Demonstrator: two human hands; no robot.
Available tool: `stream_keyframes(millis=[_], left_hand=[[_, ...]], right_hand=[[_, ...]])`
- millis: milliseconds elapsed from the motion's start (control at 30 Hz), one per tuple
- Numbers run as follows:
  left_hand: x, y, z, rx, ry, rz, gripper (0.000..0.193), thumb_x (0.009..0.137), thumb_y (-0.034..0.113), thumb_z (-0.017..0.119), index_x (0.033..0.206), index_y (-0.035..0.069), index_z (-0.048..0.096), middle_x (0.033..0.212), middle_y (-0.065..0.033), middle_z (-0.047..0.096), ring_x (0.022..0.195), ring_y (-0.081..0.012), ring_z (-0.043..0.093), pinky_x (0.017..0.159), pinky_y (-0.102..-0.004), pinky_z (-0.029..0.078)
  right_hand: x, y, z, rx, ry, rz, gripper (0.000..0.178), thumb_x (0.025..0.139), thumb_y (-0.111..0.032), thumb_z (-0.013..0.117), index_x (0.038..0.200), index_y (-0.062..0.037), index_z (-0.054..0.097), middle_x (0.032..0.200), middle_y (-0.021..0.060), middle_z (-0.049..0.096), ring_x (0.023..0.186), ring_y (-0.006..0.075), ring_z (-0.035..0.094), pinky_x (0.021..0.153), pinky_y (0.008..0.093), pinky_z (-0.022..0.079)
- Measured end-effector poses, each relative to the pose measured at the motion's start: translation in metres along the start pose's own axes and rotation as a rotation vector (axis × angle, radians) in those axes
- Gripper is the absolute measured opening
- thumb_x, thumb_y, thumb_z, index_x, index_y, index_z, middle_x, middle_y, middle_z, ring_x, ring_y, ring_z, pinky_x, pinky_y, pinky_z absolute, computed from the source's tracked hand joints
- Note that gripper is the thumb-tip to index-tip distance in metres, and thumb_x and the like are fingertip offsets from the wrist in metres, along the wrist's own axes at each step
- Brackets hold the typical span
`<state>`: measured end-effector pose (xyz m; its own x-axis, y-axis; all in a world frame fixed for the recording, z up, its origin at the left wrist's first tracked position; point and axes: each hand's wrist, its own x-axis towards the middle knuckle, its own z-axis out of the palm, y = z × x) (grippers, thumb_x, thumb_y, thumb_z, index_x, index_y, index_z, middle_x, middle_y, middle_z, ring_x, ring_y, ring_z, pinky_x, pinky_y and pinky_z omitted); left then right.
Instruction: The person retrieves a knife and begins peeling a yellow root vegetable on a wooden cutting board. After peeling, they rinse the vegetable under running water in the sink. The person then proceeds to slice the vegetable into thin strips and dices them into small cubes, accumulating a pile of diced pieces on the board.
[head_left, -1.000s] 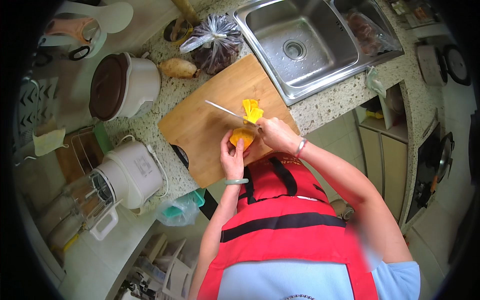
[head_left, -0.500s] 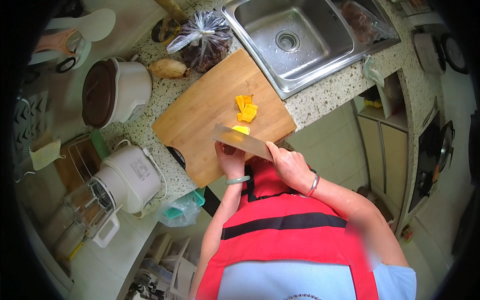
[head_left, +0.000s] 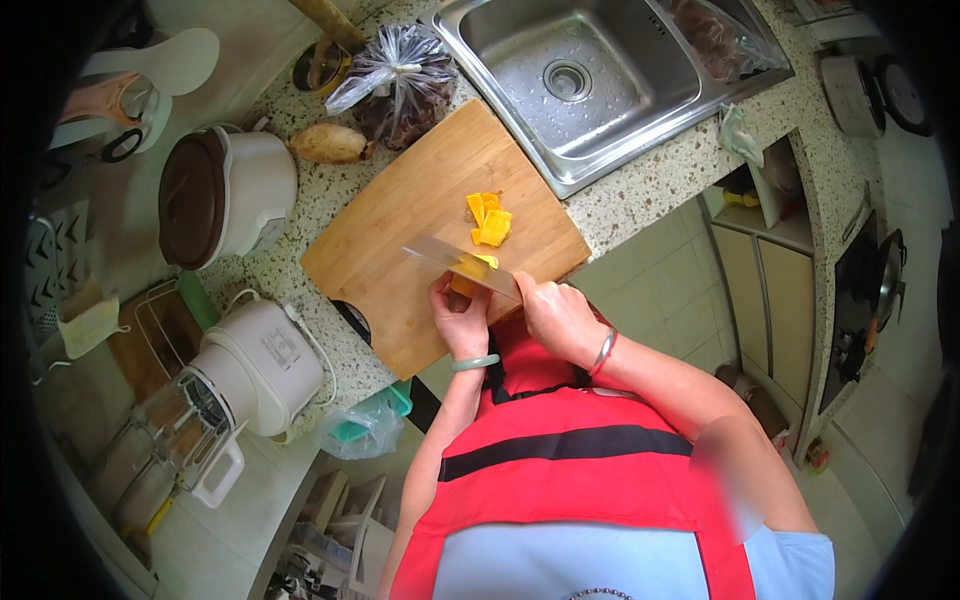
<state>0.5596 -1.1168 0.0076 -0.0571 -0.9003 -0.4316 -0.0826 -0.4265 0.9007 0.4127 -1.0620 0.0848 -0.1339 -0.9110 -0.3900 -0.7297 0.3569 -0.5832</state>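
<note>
My right hand (head_left: 562,318) is closed around the handle of a cleaver (head_left: 432,254), its broad blade slanting to the upper left over the cutting board. Under and beside the blade, my left hand (head_left: 462,325) grips an orange, pumpkin-like chunk (head_left: 463,286), partly hidden by fingers and steel. A small yellow slice (head_left: 487,261) shows at the far side of the blade. Farther up the wooden cutting board (head_left: 400,220) lie several orange-yellow cut pieces (head_left: 491,228) in a loose pile, apart from both hands.
A steel sink (head_left: 620,120) adjoins the board's far right side. Beyond the board are a knotted plastic bag (head_left: 405,90) and a brownish root vegetable (head_left: 330,144). To the left stand a brown-lidded cooker (head_left: 230,195) and a white blender (head_left: 262,360). Thin plastic (head_left: 365,425) hangs near the counter edge.
The cleaver and my right hand have shifted left, and the blade has tipped, baring more of the chunk. My left hand stays in nearly the same place. The cut pieces have not visibly moved.
</note>
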Motion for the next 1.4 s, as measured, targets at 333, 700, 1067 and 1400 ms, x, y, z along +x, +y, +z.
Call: stream_keyframes(millis=[333,700,1067,1400], left_hand=[[-0.001,0.003,0.003,-0.097,-0.024,-0.019,0.052,0.081,-0.004,0.075,0.123,0.000,0.045,0.117,-0.0100,0.056,0.106,-0.0184,0.059,0.090,-0.0314,0.053],[0.002,0.006,-0.003,-0.094,-0.096,0.023,0.052,0.082,0.002,0.077,0.124,0.002,0.046,0.120,-0.0112,0.056,0.109,-0.0179,0.059,0.097,-0.0318,0.049],[-0.002,0.028,-0.044,-0.054,-0.239,-0.263,0.055,0.090,0.010,0.070,0.137,0.007,0.042,0.121,-0.0102,0.057,0.099,-0.0204,0.065,0.074,-0.0300,0.060],[0.035,0.025,-0.062,0.335,0.042,0.212,0.027,0.092,0.006,0.065,0.119,0.004,0.061,0.114,-0.0062,0.058,0.087,-0.0119,0.062,0.073,-0.0244,0.053]], right_hand=[[-0.009,0.008,-0.012,0.073,-0.097,0.081,0.016,0.083,-0.003,0.052,0.097,0.0040,0.054,0.074,0.0265,0.064,0.071,0.0437,0.066,0.063,0.0523,0.053],[0.029,0.012,0.006,0.121,-0.095,0.136,0.017,0.080,-0.002,0.055,0.097,0.0014,0.059,0.080,0.0289,0.065,0.081,0.0474,0.064,0.070,0.0544,0.052],[0.052,0.027,-0.009,0.228,0.002,-0.086,0.030,0.088,-0.010,0.055,0.118,-0.0087,0.057,0.085,0.0276,0.065,0.080,0.0456,0.063,0.070,0.0541,0.051],[0.022,0.049,-0.030,-0.096,0.179,-0.215,0.051,0.080,-0.005,0.061,0.129,-0.0064,0.046,0.091,0.0182,0.065,0.075,0.0378,0.065,0.062,0.0475,0.052]])
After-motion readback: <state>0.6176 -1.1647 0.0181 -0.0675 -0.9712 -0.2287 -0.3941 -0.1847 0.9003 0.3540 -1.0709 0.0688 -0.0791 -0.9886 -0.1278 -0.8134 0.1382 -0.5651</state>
